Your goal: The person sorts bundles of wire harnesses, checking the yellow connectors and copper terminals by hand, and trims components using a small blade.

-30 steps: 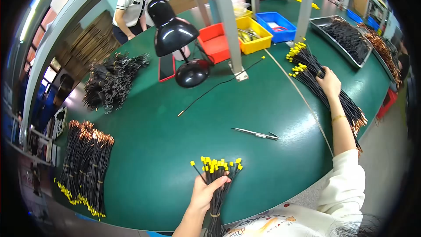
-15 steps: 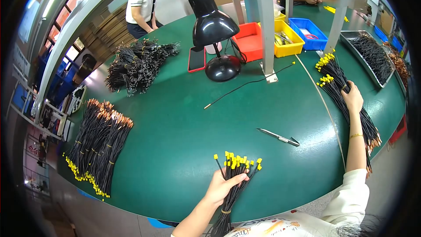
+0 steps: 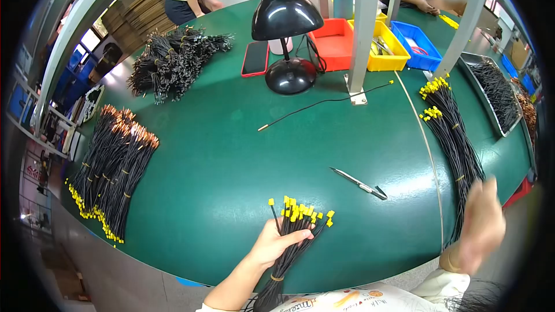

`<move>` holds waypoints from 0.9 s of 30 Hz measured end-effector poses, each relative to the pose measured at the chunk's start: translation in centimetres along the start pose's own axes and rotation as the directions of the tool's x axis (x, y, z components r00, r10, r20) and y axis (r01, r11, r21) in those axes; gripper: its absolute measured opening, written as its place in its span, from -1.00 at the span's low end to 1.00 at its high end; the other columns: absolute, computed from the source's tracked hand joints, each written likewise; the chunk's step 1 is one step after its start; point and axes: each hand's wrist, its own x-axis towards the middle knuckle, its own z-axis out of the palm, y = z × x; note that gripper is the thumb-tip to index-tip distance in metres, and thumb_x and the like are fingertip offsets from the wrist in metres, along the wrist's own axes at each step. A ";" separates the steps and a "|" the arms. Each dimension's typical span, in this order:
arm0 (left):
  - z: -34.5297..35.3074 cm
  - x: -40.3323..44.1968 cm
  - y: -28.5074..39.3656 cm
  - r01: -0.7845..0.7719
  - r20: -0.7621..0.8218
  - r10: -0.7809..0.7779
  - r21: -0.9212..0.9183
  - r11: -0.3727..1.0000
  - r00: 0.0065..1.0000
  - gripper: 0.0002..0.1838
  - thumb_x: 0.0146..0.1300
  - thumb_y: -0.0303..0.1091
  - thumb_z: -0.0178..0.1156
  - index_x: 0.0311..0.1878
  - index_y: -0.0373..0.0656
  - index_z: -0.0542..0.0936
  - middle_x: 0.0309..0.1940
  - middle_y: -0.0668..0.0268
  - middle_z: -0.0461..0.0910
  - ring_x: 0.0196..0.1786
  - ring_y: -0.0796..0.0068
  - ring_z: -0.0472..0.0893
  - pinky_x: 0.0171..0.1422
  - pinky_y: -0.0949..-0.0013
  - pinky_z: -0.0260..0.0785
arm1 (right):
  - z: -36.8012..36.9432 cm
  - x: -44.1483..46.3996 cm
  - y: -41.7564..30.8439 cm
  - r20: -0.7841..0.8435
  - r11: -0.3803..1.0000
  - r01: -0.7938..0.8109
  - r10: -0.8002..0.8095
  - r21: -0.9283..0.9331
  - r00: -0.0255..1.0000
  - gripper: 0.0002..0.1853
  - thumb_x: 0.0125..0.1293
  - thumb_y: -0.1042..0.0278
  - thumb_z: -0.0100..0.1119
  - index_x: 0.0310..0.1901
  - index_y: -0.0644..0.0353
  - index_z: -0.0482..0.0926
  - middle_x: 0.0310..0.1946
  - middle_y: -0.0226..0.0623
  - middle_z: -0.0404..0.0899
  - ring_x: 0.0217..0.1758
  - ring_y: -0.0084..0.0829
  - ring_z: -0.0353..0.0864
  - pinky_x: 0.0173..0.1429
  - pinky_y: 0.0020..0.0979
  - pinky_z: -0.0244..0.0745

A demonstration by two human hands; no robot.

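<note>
My left hand is closed around a bundle of black cables with yellow connectors at the top and a band lower down. Smeared by motion, my right hand is by the lower part of the cable bundles lying on the right. Its fingers cannot be made out. Those bundles have yellow ends at the far side. A silver pen-like tool lies on the green table between my hands. Farther back, a single black cable stretches across the table.
Banded cable bundles and a black cable heap lie on the left. A black lamp, phone, red bin, yellow bin, blue bin, metal post and tray stand behind. Two people are beyond.
My right hand has left its grip on the right-hand cable bundles and moved down toward me. My left hand keeps its bundle. The view has shifted slightly.
</note>
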 end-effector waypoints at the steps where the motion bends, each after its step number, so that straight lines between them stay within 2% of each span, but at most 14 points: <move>1: 0.0 0.0 0.0 0.001 0.007 -0.001 0.015 1.000 1.000 -0.79 -0.04 -0.48 0.21 -0.30 -0.34 0.50 -0.49 0.24 0.55 -0.48 0.62 0.46 -0.37 0.58 0.28 | -0.3 -0.3 -2.0 0.102 0.988 -0.017 0.001 0.153 0.995 -0.77 0.07 0.33 0.02 -0.23 0.21 0.41 -0.30 -0.32 0.39 -0.23 -0.43 0.34 -0.19 -0.42 0.26; 4: -0.1 0.1 0.0 0.005 0.010 -0.005 0.014 1.000 1.000 -0.79 -0.03 -0.48 0.21 -0.29 -0.34 0.50 -0.49 0.25 0.55 -0.47 0.62 0.46 -0.38 0.58 0.29 | -0.5 -1.1 -5.6 0.373 0.820 -0.147 -0.086 0.553 0.924 -0.64 0.08 0.17 0.07 -0.08 0.07 0.37 -0.05 -0.36 0.30 -0.08 -0.39 0.24 -0.25 -0.33 0.15; 5: 0.0 0.1 0.0 0.005 0.017 -0.005 0.012 1.000 1.000 -0.78 -0.03 -0.47 0.21 -0.29 -0.34 0.49 -0.50 0.25 0.54 -0.47 0.62 0.46 -0.38 0.57 0.29 | -0.2 -1.2 -5.8 0.375 0.819 -0.147 -0.088 0.555 0.923 -0.64 0.08 0.17 0.07 -0.08 0.07 0.37 -0.05 -0.36 0.30 -0.08 -0.39 0.24 -0.25 -0.33 0.15; 7: -0.2 0.0 0.1 0.005 0.024 -0.005 0.009 1.000 1.000 -0.78 -0.03 -0.47 0.21 -0.29 -0.33 0.49 -0.48 0.25 0.55 -0.46 0.61 0.47 -0.38 0.57 0.29 | 0.4 -1.3 -5.9 0.194 0.820 0.089 -0.237 0.566 0.952 -0.68 0.07 0.24 0.06 -0.11 0.06 0.37 -0.15 -0.42 0.29 -0.16 -0.44 0.23 -0.26 -0.39 0.17; 9: -0.2 0.2 0.0 0.002 0.045 -0.002 -0.002 1.000 0.999 -0.78 -0.03 -0.48 0.21 -0.28 -0.32 0.49 -0.45 0.25 0.55 -0.44 0.60 0.48 -0.38 0.57 0.30 | 0.9 -1.2 -5.7 0.025 0.780 0.324 -0.398 0.535 0.917 -0.71 0.06 0.31 0.05 -0.13 0.05 0.37 -0.25 -0.47 0.28 -0.23 -0.49 0.22 -0.28 -0.44 0.19; 12: -0.2 0.3 -0.3 -0.026 0.044 0.027 -0.023 0.999 0.999 -0.78 -0.03 -0.48 0.21 -0.27 -0.32 0.49 -0.40 0.25 0.54 -0.41 0.58 0.50 -0.38 0.56 0.31 | 1.9 -1.0 -5.5 -0.212 0.652 0.620 -0.595 0.436 0.775 -0.73 0.05 0.42 0.03 -0.16 0.04 0.36 -0.41 -0.56 0.27 -0.33 -0.56 0.21 -0.30 -0.52 0.22; 13: -0.2 0.3 -0.3 -0.034 0.044 0.035 -0.020 0.999 0.998 -0.78 -0.03 -0.48 0.21 -0.26 -0.31 0.49 -0.38 0.25 0.54 -0.40 0.57 0.51 -0.38 0.56 0.32 | 2.3 -1.0 -5.4 -0.210 0.648 0.618 -0.595 0.445 0.776 -0.73 0.05 0.42 0.03 -0.16 0.04 0.36 -0.41 -0.56 0.27 -0.33 -0.56 0.21 -0.30 -0.52 0.22; 16: -0.1 0.3 -0.3 -0.046 0.041 0.047 -0.015 0.999 0.998 -0.79 0.01 -0.46 0.19 -0.26 -0.32 0.49 -0.44 0.29 0.53 -0.43 0.63 0.47 -0.36 0.58 0.29 | 3.5 -0.9 -5.2 -0.423 0.685 0.728 -0.660 -0.001 0.620 -0.77 0.17 0.22 -0.14 -0.20 0.10 0.40 -0.28 -0.40 0.34 -0.20 -0.56 0.24 -0.26 -0.51 0.16; 17: -0.1 0.2 -0.2 -0.051 0.045 0.051 -0.008 0.999 0.998 -0.80 0.03 -0.45 0.18 -0.26 -0.32 0.49 -0.46 0.31 0.53 -0.44 0.66 0.44 -0.35 0.59 0.27 | 3.6 -0.7 -5.2 -0.427 0.685 0.728 -0.658 0.002 0.620 -0.77 0.17 0.22 -0.14 -0.20 0.10 0.40 -0.28 -0.40 0.34 -0.20 -0.56 0.24 -0.26 -0.51 0.16; 20: -0.1 0.1 -0.1 -0.043 0.040 0.043 0.006 0.999 0.998 -0.80 0.03 -0.44 0.18 -0.26 -0.32 0.49 -0.47 0.31 0.53 -0.45 0.66 0.44 -0.35 0.59 0.27 | 3.5 -0.3 -5.0 -0.379 0.616 0.688 -0.784 -0.383 0.492 -0.77 0.22 0.27 -0.20 -0.18 0.14 0.40 -0.29 -0.41 0.38 -0.20 -0.57 0.27 -0.27 -0.55 0.15; 22: -0.1 0.2 -0.2 -0.038 0.039 0.038 0.013 0.999 0.999 -0.79 0.03 -0.44 0.18 -0.26 -0.32 0.49 -0.47 0.31 0.53 -0.45 0.66 0.44 -0.35 0.59 0.27 | 3.2 -0.7 -4.8 -0.372 0.627 0.697 -0.775 -0.348 0.511 -0.77 0.22 0.27 -0.20 -0.18 0.14 0.40 -0.29 -0.40 0.38 -0.20 -0.57 0.28 -0.27 -0.55 0.15; 25: -0.3 0.3 -0.2 -0.044 0.045 0.043 0.015 0.999 0.998 -0.77 -0.03 -0.48 0.21 -0.26 -0.31 0.49 -0.36 0.25 0.54 -0.38 0.56 0.52 -0.36 0.56 0.32 | 1.6 -2.4 -3.9 -0.353 0.650 0.725 -0.749 -0.228 0.560 -0.78 0.21 0.28 -0.20 -0.20 0.14 0.40 -0.30 -0.39 0.39 -0.20 -0.57 0.28 -0.26 -0.54 0.16; 26: -0.3 0.3 -0.2 -0.045 0.044 0.044 0.021 0.999 0.998 -0.77 -0.03 -0.48 0.21 -0.26 -0.31 0.49 -0.36 0.25 0.54 -0.38 0.56 0.52 -0.36 0.56 0.32 | -2.0 -6.9 -3.0 -0.348 0.654 0.733 -0.742 -0.189 0.572 -0.78 0.21 0.28 -0.20 -0.20 0.14 0.40 -0.30 -0.39 0.39 -0.20 -0.57 0.29 -0.25 -0.53 0.17; 27: -0.4 0.2 -0.2 -0.036 0.040 0.036 0.019 0.999 0.999 -0.77 -0.02 -0.47 0.21 -0.26 -0.31 0.49 -0.37 0.25 0.54 -0.38 0.57 0.51 -0.36 0.56 0.32 | -2.8 -7.0 -2.1 -0.342 0.655 0.740 -0.738 -0.153 0.582 -0.79 0.21 0.28 -0.20 -0.21 0.14 0.40 -0.30 -0.39 0.39 -0.21 -0.56 0.29 -0.25 -0.53 0.17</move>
